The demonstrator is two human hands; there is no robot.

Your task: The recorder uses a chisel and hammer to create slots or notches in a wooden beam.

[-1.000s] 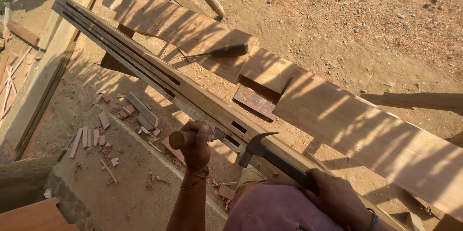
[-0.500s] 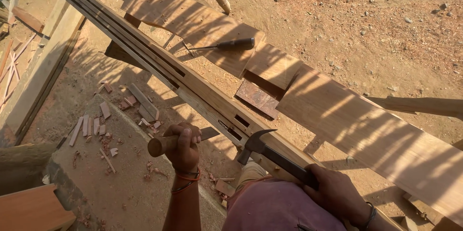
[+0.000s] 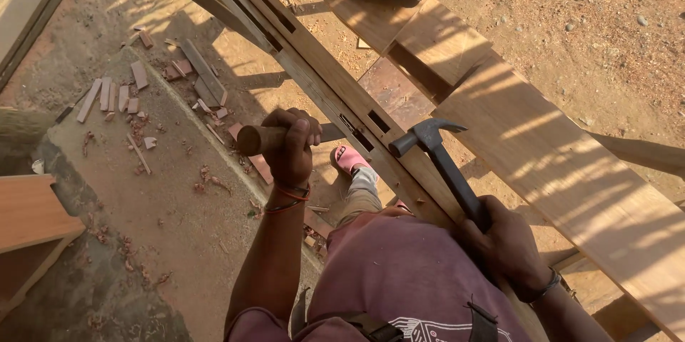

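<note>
Hammer (image 3: 442,163) lower in right hand (image 3: 503,242)

Chisel (image 3: 275,138) left of hammer (image 3: 446,163), over beam (image 3: 314,74)

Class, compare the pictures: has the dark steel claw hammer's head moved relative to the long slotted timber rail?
Yes. The hammer head has lifted off the rail, toward the wide plank.

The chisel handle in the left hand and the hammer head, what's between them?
In the head view, between the chisel handle and hammer head lies the long timber with its rectangular mortise slots.
</note>
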